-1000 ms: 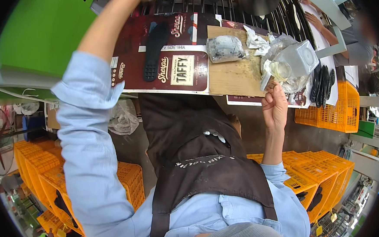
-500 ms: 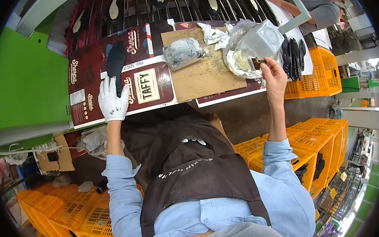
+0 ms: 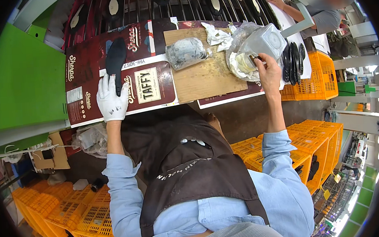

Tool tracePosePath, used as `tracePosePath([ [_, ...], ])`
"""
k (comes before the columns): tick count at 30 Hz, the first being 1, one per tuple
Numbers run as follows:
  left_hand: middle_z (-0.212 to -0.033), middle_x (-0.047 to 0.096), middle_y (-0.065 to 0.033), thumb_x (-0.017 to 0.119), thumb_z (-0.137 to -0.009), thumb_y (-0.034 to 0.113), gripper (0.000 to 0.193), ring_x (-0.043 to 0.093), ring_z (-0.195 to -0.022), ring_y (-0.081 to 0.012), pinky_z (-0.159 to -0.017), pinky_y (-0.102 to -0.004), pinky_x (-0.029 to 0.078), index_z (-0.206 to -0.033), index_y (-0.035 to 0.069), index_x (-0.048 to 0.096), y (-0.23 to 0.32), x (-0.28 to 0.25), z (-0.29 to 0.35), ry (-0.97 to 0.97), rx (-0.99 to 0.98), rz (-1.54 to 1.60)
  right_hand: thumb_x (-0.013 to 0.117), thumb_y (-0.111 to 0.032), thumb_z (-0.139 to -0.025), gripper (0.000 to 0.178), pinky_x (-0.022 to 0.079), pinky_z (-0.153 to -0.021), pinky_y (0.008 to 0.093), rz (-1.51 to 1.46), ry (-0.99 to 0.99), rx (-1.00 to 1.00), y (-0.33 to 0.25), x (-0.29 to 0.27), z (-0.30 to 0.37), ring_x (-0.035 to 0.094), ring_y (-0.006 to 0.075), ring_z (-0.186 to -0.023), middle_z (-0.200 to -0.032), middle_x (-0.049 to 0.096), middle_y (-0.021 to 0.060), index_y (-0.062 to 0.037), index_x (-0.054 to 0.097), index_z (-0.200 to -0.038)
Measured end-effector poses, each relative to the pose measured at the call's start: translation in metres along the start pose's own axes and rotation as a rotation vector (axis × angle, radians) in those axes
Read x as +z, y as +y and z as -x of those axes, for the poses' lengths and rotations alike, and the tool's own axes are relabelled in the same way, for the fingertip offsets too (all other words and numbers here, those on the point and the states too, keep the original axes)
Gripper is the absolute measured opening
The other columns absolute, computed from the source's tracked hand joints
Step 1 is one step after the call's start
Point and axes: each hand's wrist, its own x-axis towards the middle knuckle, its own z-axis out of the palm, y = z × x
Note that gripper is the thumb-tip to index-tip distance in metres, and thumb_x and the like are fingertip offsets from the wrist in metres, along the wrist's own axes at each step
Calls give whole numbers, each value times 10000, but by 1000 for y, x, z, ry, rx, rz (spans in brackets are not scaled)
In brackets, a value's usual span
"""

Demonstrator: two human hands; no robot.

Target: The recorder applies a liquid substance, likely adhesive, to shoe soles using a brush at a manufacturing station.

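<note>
A black shoe sole (image 3: 116, 55) lies lengthwise on printed maroon cardboard, its near end between the thumb and fingers of my left hand (image 3: 112, 101). That hand wears a white glove with dark smudges. My right hand (image 3: 270, 72), bare, pinches a small brush (image 3: 253, 61) with a dark handle; its head is over the open mouth of a plastic-lined container (image 3: 244, 73) smeared with creamy white paste. Beside this container stands a translucent square plastic tub (image 3: 268, 40). My fingers partly hide the brush handle.
A stained bottle-like plastic container (image 3: 186, 53) and crumpled white tissue (image 3: 217, 35) lie on brown cardboard (image 3: 211, 84). Several dark soles (image 3: 293, 62) sit at right. Beyond, more soles rest on a roller rack (image 3: 144, 10). Orange crates (image 3: 311, 87) flank me; a co-worker's arm (image 3: 293, 12) is far right.
My right hand has moved slightly left and farther from me, taking the brush deeper over the paste container. The left hand stays on the shoe sole.
</note>
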Motion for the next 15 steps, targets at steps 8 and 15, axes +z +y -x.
tracePosePath([
  [8, -1296, 516, -202, 692, -779, 435, 627, 460, -1215, -366, -965, -453, 402, -1222, 12, 560, 1, -5, -1, 7, 23, 16, 682, -158, -806, 195, 491, -693, 415, 187, -66, -74, -7, 9, -8, 634, 350, -780, -880, 654, 155, -55, 670, -972],
  [15, -1215, 552, -230, 728, -763, 341, 604, 513, -1143, -384, -948, -461, 417, -1213, -15, 538, -4, 2, 4, 134, -8, 91, 680, -146, -807, 212, 500, -677, 393, 140, -47, -46, -3, 6, -7, 644, 330, -752, -893, 658, 175, -34, 668, -987],
])
